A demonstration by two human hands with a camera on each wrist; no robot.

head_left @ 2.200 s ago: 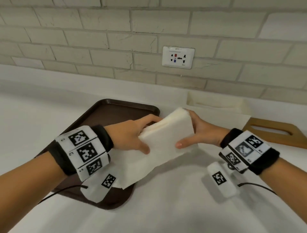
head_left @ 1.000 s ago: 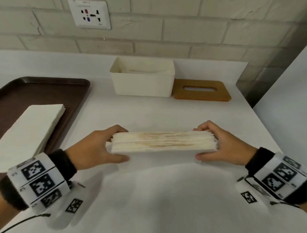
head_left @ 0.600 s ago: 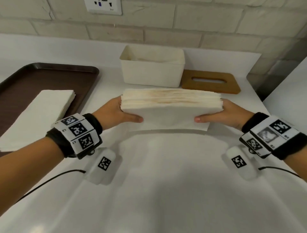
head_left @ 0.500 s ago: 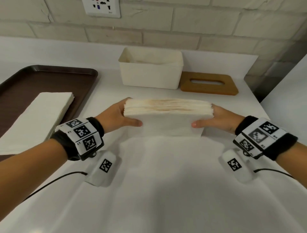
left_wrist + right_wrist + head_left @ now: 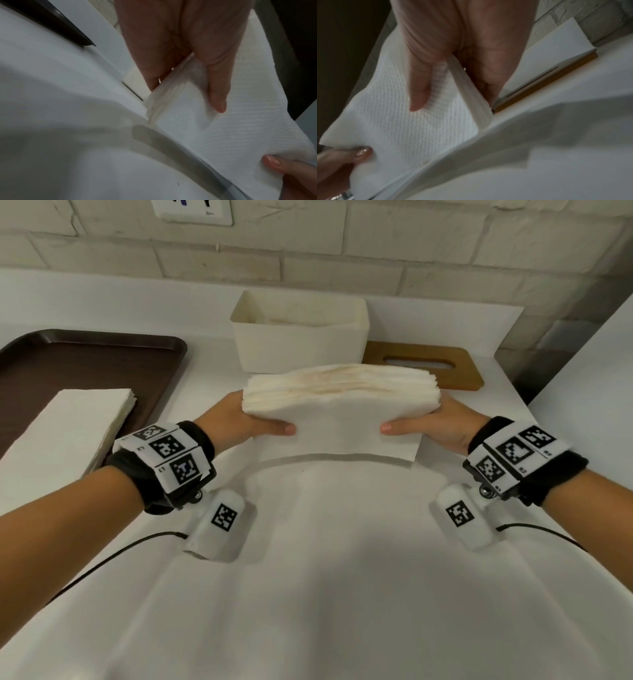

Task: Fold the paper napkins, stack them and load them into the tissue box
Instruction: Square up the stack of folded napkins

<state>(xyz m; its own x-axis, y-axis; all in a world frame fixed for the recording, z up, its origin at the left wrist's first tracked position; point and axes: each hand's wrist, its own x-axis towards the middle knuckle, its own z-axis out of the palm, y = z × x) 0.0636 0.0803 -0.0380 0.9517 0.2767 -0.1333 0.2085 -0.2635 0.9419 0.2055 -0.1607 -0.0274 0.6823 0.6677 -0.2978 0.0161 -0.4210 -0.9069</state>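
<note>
Napkin stack [image 5: 340, 402] held clear of the bench [image 5: 342, 577], just in front of the open tissue box [image 5: 298, 344]; left hand [image 5: 236, 419] and right hand [image 5: 445, 426] each clamp 1 end, thumbs on the near face; looks light, soft, sagging; likely fans apart unless squeezed at both ends.

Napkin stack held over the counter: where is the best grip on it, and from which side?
Grip the napkin stack at its two short ends, coming in from left and right, as the left hand and right hand do: thumb on one face, fingers on the other. It is long, loose and layered, so pinching both ends probably keeps the sheets together.
</note>
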